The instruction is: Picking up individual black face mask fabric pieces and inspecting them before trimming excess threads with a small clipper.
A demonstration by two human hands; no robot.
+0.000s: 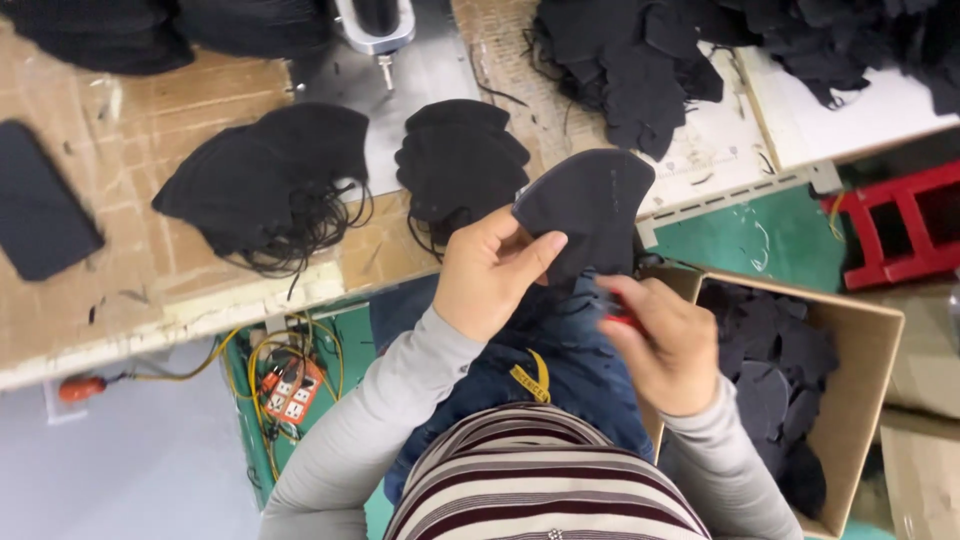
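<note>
Nearest, the right hand (668, 345) closes around a small red tool (622, 320), probably thread snips. The left hand (490, 268) pinches one black fabric piece (585, 210) above the lap. The cardboard box (868, 330) beside the right hand holds many dark pieces, seemingly finished. Farther off, two stacks (265, 180) (458, 160) with loose threads lie on the worktable (130, 270), apparently untrimmed; beyond them lies one heap of scraps (630, 60).

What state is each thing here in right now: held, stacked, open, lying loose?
Black fabric piece: held up in the left hand.
Small red tool: gripped in the right hand, mostly hidden.
Cardboard box: open, holding black pieces.
Two black stacks: lying on the table, threads trailing.
Power strip: on the floor.
</note>
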